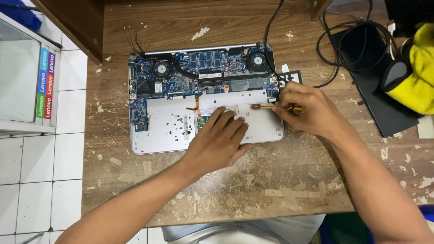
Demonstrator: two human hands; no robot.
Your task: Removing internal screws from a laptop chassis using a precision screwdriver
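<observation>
On the worn wooden table [280,180] lies an opened laptop [181,131], its blue circuit board at the far side. Left hand [217,142] rests flat on its near right part, fingers slightly spread. Right hand [309,110] pinches a yellow screwdriver [271,107] at the laptop's right edge.

Worn wooden table [253,190], brown top badly scuffed, pale patches where the finish has flaked off, loose chips scattered across it. Dark wooden upright [74,22] at the table's top left corner, another dark wood piece [318,7] at the top edge further right. White tiled floor [40,180] on the left, square tiles, grey grout lines. Glass-fronted cabinet [22,77] at far left with a white frame and a strip of coloured stickers [46,83] down its edge. Light is even and bright, soft shadows only.
</observation>
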